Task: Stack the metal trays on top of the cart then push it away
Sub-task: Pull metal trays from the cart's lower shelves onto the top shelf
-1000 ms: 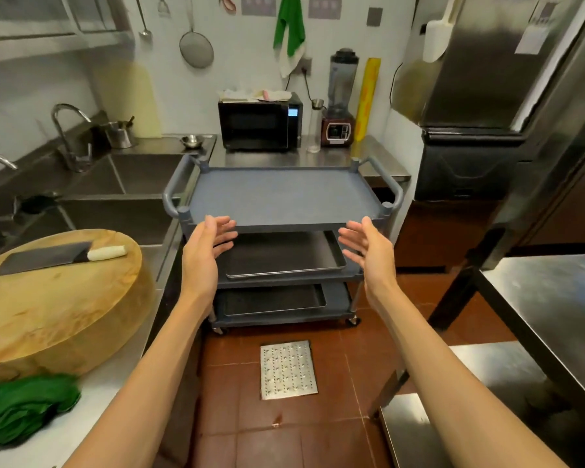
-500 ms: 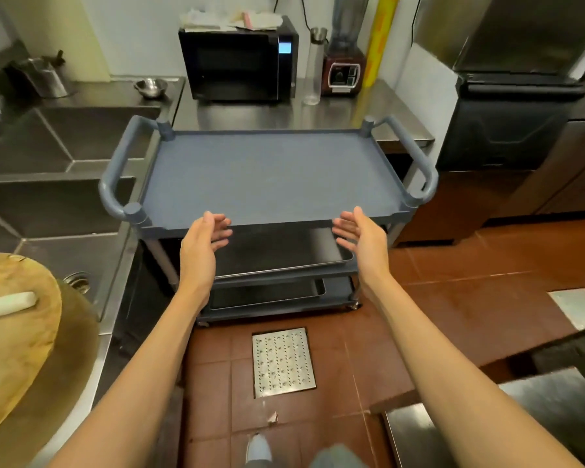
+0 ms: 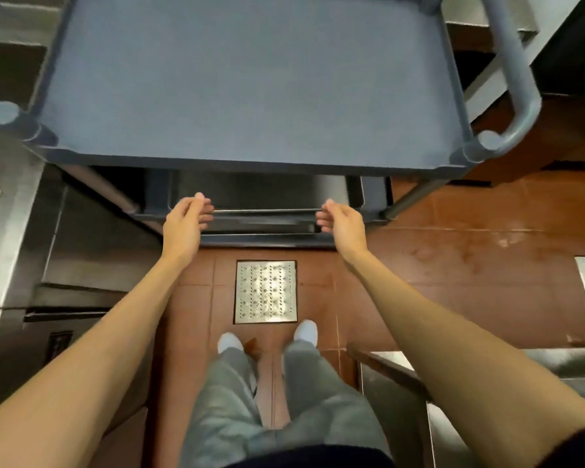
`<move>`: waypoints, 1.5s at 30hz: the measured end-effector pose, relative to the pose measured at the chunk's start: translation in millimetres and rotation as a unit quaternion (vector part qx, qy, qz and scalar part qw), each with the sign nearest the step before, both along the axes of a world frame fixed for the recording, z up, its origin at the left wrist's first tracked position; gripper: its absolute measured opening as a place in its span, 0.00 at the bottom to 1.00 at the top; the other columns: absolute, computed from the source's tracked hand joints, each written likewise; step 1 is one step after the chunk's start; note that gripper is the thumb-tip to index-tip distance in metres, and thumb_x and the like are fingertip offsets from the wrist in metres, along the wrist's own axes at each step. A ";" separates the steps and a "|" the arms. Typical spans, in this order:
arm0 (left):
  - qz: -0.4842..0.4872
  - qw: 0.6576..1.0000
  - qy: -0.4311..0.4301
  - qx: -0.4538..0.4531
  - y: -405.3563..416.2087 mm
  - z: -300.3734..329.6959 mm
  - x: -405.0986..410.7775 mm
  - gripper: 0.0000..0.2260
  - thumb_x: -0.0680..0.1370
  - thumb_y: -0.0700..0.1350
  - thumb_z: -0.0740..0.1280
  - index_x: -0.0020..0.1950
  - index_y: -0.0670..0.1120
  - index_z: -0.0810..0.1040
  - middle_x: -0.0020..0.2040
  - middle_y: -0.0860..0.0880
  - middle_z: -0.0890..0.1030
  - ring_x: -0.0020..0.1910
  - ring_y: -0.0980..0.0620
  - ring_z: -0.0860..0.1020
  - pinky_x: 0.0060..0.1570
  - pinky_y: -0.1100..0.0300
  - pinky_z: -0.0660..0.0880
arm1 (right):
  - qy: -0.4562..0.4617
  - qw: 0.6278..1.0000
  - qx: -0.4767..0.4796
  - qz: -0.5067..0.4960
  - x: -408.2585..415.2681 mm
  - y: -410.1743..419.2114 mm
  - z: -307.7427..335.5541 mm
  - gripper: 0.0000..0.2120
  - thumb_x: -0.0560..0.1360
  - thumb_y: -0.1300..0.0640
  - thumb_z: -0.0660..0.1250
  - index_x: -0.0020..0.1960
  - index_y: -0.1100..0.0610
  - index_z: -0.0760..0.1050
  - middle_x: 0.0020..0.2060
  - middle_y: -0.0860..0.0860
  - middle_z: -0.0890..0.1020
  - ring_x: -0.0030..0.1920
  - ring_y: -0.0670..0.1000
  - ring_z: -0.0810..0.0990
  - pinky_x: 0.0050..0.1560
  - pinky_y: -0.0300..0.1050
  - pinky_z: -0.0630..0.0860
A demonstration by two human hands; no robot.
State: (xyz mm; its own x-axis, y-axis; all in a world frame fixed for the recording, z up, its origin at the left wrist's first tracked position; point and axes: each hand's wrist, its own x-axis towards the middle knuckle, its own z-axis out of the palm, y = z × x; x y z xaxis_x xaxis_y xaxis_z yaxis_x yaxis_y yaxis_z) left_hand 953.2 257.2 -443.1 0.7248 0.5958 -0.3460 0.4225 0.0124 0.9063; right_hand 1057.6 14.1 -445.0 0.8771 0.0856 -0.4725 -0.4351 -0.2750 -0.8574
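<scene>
The grey three-shelf cart [image 3: 250, 79] stands right in front of me, its bare top shelf filling the upper view. Under it, on the middle shelf, lies a metal tray [image 3: 267, 210], of which only the bright front rim and a dark strip show. My left hand [image 3: 184, 221] and my right hand [image 3: 343, 221] sit at the two ends of that rim, thumbs above and fingers curled around it. A second tray [image 3: 271, 225] on the bottom shelf shows only as a thin sliver below.
The cart's right handle [image 3: 512, 82] curves out at the upper right. A steel counter and cabinet [image 3: 11, 238] flank me on the left, and a steel table corner [image 3: 399, 366] juts in at the lower right. A floor drain grate [image 3: 265, 292] lies by my feet.
I have stepped up to the cart and bent down. Both hands dropped from the top shelf's front edge to the middle shelf and closed on the tray's rim.
</scene>
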 end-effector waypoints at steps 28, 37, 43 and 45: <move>-0.366 0.795 0.232 0.426 63.1 -256.0 125.0 0.10 0.78 0.42 0.64 0.59 0.47 0.78 0.47 0.40 0.81 0.46 0.42 0.80 0.46 0.51 0.77 | -0.314 0.592 -0.533 0.517 148.0 49.3 -247.5 0.12 0.73 0.65 0.66 0.56 0.65 0.74 0.52 0.62 0.79 0.48 0.59 0.79 0.48 0.51 0.76; -0.353 0.767 0.234 0.483 58.6 -269.8 124.3 0.11 0.78 0.38 0.64 0.59 0.48 0.78 0.46 0.43 0.81 0.44 0.46 0.80 0.44 0.53 0.76 | -0.295 0.623 -0.465 0.555 144.2 47.0 -260.1 0.17 0.79 0.52 0.60 0.64 0.60 0.70 0.61 0.59 0.73 0.59 0.59 0.73 0.54 0.52 0.73; -0.369 0.771 0.240 0.461 68.5 -267.7 125.3 0.10 0.80 0.42 0.63 0.61 0.45 0.76 0.48 0.42 0.79 0.45 0.45 0.80 0.44 0.54 0.74 | -0.294 0.571 -0.514 0.569 141.0 52.8 -253.5 0.12 0.77 0.63 0.61 0.60 0.64 0.74 0.58 0.60 0.76 0.56 0.59 0.75 0.52 0.52 0.76; -0.380 0.774 0.215 0.458 71.6 -263.2 122.2 0.12 0.80 0.44 0.62 0.63 0.48 0.75 0.49 0.42 0.80 0.46 0.45 0.80 0.44 0.53 0.75 | -0.302 0.568 -0.515 0.566 137.4 51.4 -248.7 0.13 0.77 0.62 0.62 0.60 0.64 0.73 0.58 0.61 0.76 0.56 0.59 0.76 0.52 0.52 0.76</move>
State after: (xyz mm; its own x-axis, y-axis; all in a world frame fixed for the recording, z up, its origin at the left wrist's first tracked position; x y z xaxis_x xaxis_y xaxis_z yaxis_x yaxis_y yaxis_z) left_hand 1075.4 328.8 -706.4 0.9214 0.1915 -0.3381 0.2573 -0.9527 0.1615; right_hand 1194.9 65.5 -693.8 0.5633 0.7085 -0.4252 0.8097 -0.5759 0.1131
